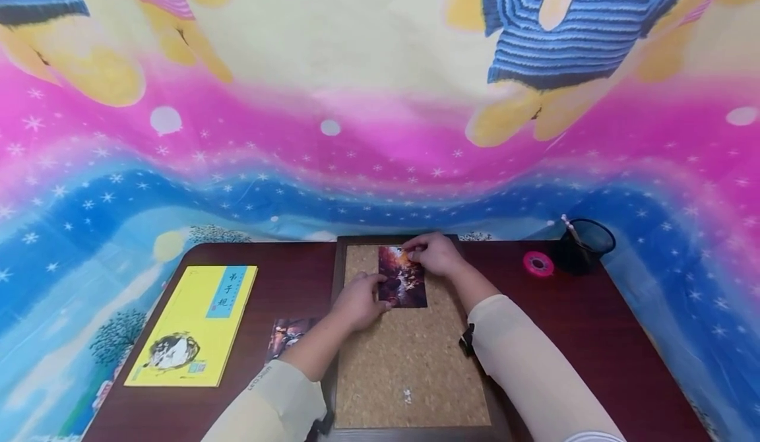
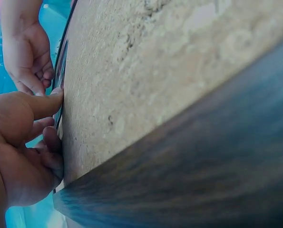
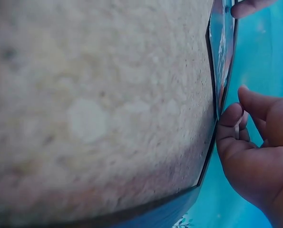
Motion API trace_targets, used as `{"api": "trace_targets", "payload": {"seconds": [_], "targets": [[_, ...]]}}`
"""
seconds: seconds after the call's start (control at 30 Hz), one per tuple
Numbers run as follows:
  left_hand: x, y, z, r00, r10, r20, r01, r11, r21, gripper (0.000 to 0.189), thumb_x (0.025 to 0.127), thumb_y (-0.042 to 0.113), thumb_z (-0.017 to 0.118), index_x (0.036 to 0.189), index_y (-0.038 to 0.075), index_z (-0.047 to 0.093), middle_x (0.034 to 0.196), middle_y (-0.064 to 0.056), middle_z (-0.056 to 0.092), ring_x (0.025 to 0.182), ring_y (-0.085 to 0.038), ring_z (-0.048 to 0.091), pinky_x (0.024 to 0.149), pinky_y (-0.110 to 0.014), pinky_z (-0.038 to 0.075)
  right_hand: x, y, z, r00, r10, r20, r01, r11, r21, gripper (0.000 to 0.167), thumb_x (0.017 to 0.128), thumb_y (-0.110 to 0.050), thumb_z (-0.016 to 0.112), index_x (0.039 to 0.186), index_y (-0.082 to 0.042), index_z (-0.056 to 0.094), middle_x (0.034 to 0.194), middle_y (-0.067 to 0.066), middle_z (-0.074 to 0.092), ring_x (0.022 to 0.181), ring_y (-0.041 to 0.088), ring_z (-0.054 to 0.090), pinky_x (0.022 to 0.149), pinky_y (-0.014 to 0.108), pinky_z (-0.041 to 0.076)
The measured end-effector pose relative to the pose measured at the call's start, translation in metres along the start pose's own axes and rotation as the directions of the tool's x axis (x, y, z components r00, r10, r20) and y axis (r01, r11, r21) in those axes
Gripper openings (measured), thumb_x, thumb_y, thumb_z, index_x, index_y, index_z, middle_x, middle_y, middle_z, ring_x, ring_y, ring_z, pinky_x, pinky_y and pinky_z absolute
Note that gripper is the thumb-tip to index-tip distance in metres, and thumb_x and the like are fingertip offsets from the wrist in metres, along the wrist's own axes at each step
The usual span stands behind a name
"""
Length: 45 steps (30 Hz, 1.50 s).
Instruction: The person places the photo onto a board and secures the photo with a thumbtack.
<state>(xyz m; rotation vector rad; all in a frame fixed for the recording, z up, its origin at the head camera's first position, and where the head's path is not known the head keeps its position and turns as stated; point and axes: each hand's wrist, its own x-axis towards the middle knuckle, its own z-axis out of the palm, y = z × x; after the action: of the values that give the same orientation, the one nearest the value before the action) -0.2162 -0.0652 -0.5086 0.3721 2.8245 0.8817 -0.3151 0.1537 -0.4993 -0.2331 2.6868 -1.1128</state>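
A dark photo print (image 1: pixel 404 287) with orange and red tones lies near the far end of a framed cork board (image 1: pixel 415 369). At its left edge rests my left hand (image 1: pixel 358 302), index finger and thumb spread along that side. In the left wrist view, the left thumb (image 2: pixel 48 103) reaches onto the print, low against the cork. My right hand (image 1: pixel 436 254) is at the print's top right corner, thumb and bent index finger close together over it. I cannot tell whether those right fingertips pinch anything. Several small whitish pieces (image 1: pixel 407 396) lie on the near cork.
Left of the board a second photo print (image 1: pixel 287 336) lies partly behind the left forearm. A yellow book (image 1: pixel 196 326) is farther left on the dark red table (image 1: pixel 570 336). At the back right are a pink tape roll (image 1: pixel 538 264) and a black mesh holder (image 1: pixel 578 251).
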Motion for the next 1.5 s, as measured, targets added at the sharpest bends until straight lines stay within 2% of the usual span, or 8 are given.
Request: {"api": "trace_targets", "payload": {"seconds": [0.13, 0.23, 0.4, 0.6, 0.83, 1.0, 1.23, 1.5], "targets": [[-0.003, -0.002, -0.002, 1.000, -0.001, -0.015, 0.000, 0.998, -0.062, 0.057, 0.091, 0.027, 0.081, 0.141, 0.009, 0.062, 0.100, -0.004, 0.054, 0.085, -0.018, 0.053, 0.078, -0.039, 0.048, -0.005, 0.001, -0.001, 1.000, -0.020, 0.011, 0.019, 0.999, 0.026, 0.024, 0.097, -0.021, 0.074, 0.121, -0.022, 0.078, 0.104, 0.002, 0.067, 0.094, 0.021, 0.061, 0.080, 0.038, 0.050], [-0.006, -0.005, -0.004, 0.999, 0.023, -0.049, -0.028, 0.995, -0.098, 0.055, 0.090, 0.024, 0.081, 0.139, 0.007, 0.063, 0.102, -0.005, 0.057, 0.089, -0.019, 0.055, 0.082, -0.041, 0.050, -0.009, 0.003, -0.002, 1.000, -0.019, 0.008, 0.019, 0.998, 0.053, 0.025, 0.096, -0.020, 0.075, 0.121, -0.022, 0.078, 0.104, 0.001, 0.067, 0.095, 0.020, 0.061, 0.080, 0.037, 0.051], [-0.012, -0.010, -0.009, 0.993, 0.054, -0.109, -0.066, 0.992, -0.111, 0.051, 0.089, 0.021, 0.080, 0.135, 0.005, 0.066, 0.103, -0.007, 0.062, 0.094, -0.019, 0.058, 0.087, -0.042, 0.051, -0.017, 0.005, -0.007, 1.000, -0.023, 0.004, 0.023, 0.996, 0.090, 0.028, 0.095, -0.018, 0.076, 0.123, -0.018, 0.077, 0.101, 0.004, 0.065, 0.093, 0.022, 0.060, 0.080, 0.039, 0.052], [-0.020, -0.014, -0.017, 0.989, 0.050, -0.141, -0.069, 0.989, -0.134, 0.047, 0.087, 0.015, 0.080, 0.131, 0.005, 0.068, 0.101, -0.007, 0.063, 0.093, -0.021, 0.060, 0.086, -0.042, 0.052, -0.027, 0.009, -0.015, 0.999, -0.033, -0.001, 0.032, 0.994, 0.101, 0.032, 0.095, -0.018, 0.076, 0.127, -0.014, 0.074, 0.109, 0.003, 0.067, 0.099, 0.022, 0.062, 0.085, 0.039, 0.053], [-0.027, -0.022, -0.023, 0.988, 0.020, -0.155, -0.043, 0.988, -0.147, 0.048, 0.089, 0.019, 0.082, 0.133, 0.007, 0.068, 0.100, -0.004, 0.062, 0.091, -0.017, 0.059, 0.088, -0.041, 0.052, -0.041, 0.015, -0.025, 0.999, -0.040, 0.000, 0.039, 0.991, 0.126, 0.036, 0.096, -0.015, 0.074, 0.131, -0.011, 0.071, 0.112, 0.005, 0.068, 0.101, 0.023, 0.063, 0.084, 0.038, 0.054], [-0.035, -0.026, -0.024, 0.988, -0.004, -0.153, -0.022, 0.986, -0.164, 0.046, 0.090, 0.021, 0.082, 0.132, 0.008, 0.068, 0.098, -0.004, 0.061, 0.083, -0.015, 0.054, 0.081, -0.040, 0.049, -0.054, 0.023, -0.031, 0.997, -0.069, -0.028, 0.072, 0.992, 0.101, 0.035, 0.095, -0.012, 0.073, 0.130, -0.007, 0.071, 0.112, 0.007, 0.070, 0.103, 0.024, 0.064, 0.086, 0.038, 0.053], [-0.047, -0.034, -0.028, 0.987, -0.038, -0.157, 0.014, 0.988, -0.152, 0.048, 0.089, 0.021, 0.082, 0.133, 0.011, 0.068, 0.097, -0.003, 0.059, 0.079, -0.014, 0.051, 0.072, -0.035, 0.046, -0.067, 0.034, -0.036, 0.997, -0.074, -0.038, 0.078, 0.991, 0.105, 0.035, 0.094, -0.010, 0.073, 0.129, -0.005, 0.071, 0.113, 0.010, 0.071, 0.101, 0.023, 0.065, 0.081, 0.035, 0.053], [-0.058, -0.043, -0.036, 0.984, -0.091, -0.152, 0.058, 0.976, -0.209, 0.047, 0.089, 0.017, 0.082, 0.134, 0.009, 0.068, 0.098, -0.003, 0.057, 0.076, -0.013, 0.052, 0.066, -0.031, 0.048, -0.082, 0.042, -0.043, 0.995, -0.066, -0.068, 0.071, 0.995, 0.076, 0.033, 0.094, -0.012, 0.075, 0.127, -0.006, 0.073, 0.104, 0.007, 0.069, 0.090, 0.022, 0.060, 0.078, 0.035, 0.050]]}}
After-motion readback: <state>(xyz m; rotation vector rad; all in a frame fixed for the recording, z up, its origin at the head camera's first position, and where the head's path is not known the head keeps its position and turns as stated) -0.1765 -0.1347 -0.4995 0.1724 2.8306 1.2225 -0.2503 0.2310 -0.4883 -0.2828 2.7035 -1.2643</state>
